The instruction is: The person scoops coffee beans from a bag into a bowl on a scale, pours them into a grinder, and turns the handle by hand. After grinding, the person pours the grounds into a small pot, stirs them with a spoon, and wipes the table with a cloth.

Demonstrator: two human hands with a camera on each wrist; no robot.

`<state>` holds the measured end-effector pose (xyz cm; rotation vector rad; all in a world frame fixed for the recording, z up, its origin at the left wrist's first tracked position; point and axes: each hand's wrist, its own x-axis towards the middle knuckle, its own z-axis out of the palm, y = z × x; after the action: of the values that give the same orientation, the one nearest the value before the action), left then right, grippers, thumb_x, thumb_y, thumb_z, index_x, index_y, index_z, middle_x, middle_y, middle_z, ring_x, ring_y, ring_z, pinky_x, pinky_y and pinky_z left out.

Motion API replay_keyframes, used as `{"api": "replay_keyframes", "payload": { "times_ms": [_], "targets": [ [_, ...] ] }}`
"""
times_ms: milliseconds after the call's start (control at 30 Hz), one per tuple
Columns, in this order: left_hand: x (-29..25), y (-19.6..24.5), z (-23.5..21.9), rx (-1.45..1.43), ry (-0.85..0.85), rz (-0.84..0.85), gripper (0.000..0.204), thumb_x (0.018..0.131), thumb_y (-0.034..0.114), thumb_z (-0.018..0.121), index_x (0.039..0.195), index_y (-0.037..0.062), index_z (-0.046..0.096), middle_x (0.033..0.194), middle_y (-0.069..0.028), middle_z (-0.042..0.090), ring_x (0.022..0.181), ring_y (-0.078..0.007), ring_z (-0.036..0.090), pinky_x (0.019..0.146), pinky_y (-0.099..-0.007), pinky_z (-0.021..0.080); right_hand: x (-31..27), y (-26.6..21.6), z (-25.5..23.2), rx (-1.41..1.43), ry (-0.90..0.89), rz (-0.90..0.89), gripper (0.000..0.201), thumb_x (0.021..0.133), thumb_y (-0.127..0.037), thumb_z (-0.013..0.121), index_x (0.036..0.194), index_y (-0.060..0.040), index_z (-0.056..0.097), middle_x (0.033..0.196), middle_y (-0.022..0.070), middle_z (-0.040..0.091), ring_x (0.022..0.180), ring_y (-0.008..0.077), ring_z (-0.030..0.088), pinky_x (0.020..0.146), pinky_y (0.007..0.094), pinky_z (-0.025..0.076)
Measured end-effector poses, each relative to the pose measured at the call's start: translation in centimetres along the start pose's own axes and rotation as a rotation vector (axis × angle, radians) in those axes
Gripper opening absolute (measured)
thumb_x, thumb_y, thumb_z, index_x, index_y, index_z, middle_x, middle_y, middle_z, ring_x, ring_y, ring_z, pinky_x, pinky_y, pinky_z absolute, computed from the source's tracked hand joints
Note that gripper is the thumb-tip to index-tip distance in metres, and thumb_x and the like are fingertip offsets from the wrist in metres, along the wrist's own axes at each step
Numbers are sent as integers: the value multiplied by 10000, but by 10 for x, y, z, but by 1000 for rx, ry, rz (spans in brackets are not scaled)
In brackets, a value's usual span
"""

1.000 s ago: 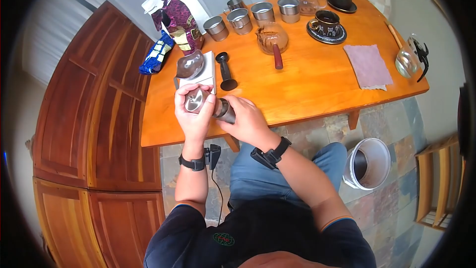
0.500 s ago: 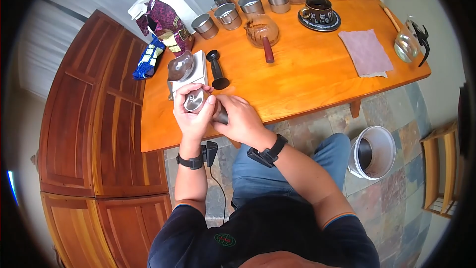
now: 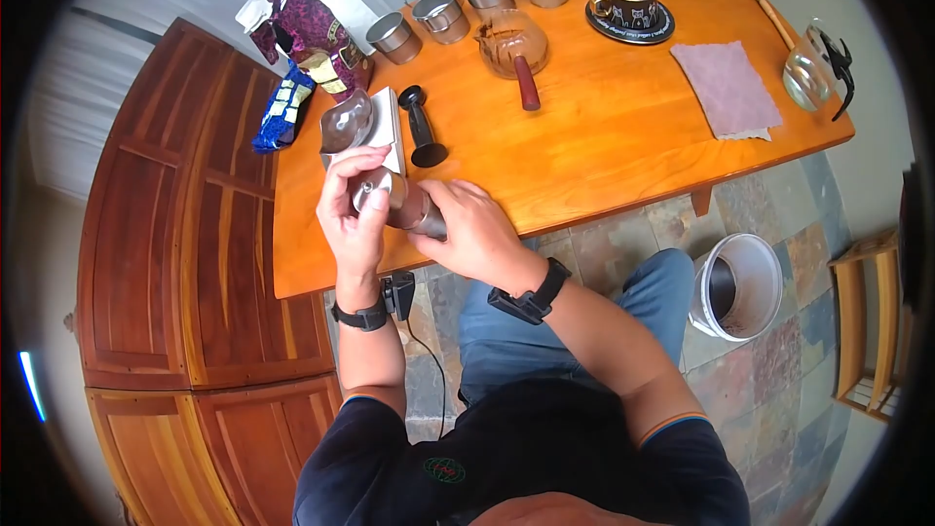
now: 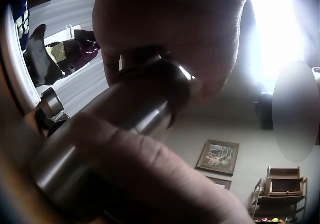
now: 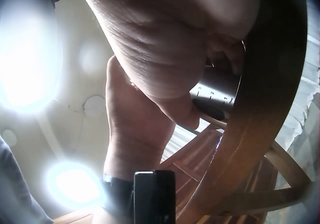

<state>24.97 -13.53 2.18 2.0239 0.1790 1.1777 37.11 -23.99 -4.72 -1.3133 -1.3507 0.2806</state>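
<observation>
In the head view a steel hand coffee grinder lies tilted between both hands, over the table's near edge. The left hand holds its capped end, thumb across the metal top and fingers behind it. The right hand grips the darker other end. Up close in the left wrist view, fingers lie along the shiny cylinder. Numbered marks show on a metal band in the right wrist view. Just beyond the hands are a glass bowl on a white scale and a black tool with round ends.
Several metal cups line the back. A glass pot with a red handle, a black cup on its saucer, and a pink cloth spread rightward. Coffee bags stand back left; a white bucket sits on the floor.
The left fingers have spread and loosened around the capped end, and more of the grinder's body shows. The right hand keeps its grip. The head view has shifted slightly.
</observation>
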Motion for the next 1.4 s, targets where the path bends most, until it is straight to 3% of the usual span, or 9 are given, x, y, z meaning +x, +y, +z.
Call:
{"api": "replay_keyframes", "payload": {
  "times_ms": [133,233,333,567,1133,1200,1267,1333,1400],
  "targets": [
    [13,16,7,41,58,-160,202,918,35,597,1106,-25,639,1160,-116,625,1084,-180,602,950,-322,463,0,-2,-1,-5,-3,8,445,768,-207,743,1124,-49,527,1026,209,656,1007,406,613,1014,479,432],
    [14,14,9,-27,-29,-396,179,923,47,572,1063,-27,656,1033,-117,691,1017,-183,635,928,-312,478,0,1,-1,-29,-14,17,526,763,-251,772,1180,-39,532,1014,208,648,999,424,607,932,483,481],
    [9,7,10,-220,20,-443,180,924,42,545,1047,-32,654,1015,-130,694,987,-192,651,916,-320,491,-1,3,2,-24,8,-14,452,771,-221,749,1106,-31,513,1017,205,653,1007,406,616,1027,487,428],
    [-6,2,14,-226,84,-346,173,915,15,506,1019,-39,633,938,-144,688,898,-219,671,867,-344,524,0,3,4,-40,18,-23,451,772,-220,745,1104,-28,509,1011,202,654,990,390,628,1028,489,433],
    [-9,-14,19,-228,118,-196,220,884,19,427,929,-67,624,881,-209,681,919,-326,675,896,-456,524,-1,3,5,-16,8,-17,478,752,-209,743,1121,-14,510,974,219,651,962,389,635,1017,489,441],
    [-9,-18,17,-132,74,-189,268,905,160,427,921,-50,593,872,-234,667,926,-387,660,908,-498,507,1,4,4,-69,-40,0,471,752,-211,741,1115,-14,514,983,215,653,962,389,634,1007,490,446],
    [-11,-18,16,-97,55,-223,273,922,145,417,934,-54,604,880,-231,675,927,-363,671,899,-467,512,0,1,5,-77,-9,-20,458,751,-221,744,1096,-19,519,989,216,653,961,399,631,997,493,452],
    [-10,-16,15,-117,33,-221,266,941,140,432,953,-50,619,895,-223,682,924,-323,678,894,-435,516,1,3,5,-58,45,-47,495,736,-218,769,1128,-30,532,926,189,645,910,405,625,811,479,508],
    [-12,-12,15,-119,39,-220,256,950,139,446,967,-44,625,897,-209,683,928,-305,681,890,-421,518,-3,3,7,-109,77,-89,504,732,-226,771,1131,-27,536,924,188,644,909,403,628,797,483,510]
  ]
}}
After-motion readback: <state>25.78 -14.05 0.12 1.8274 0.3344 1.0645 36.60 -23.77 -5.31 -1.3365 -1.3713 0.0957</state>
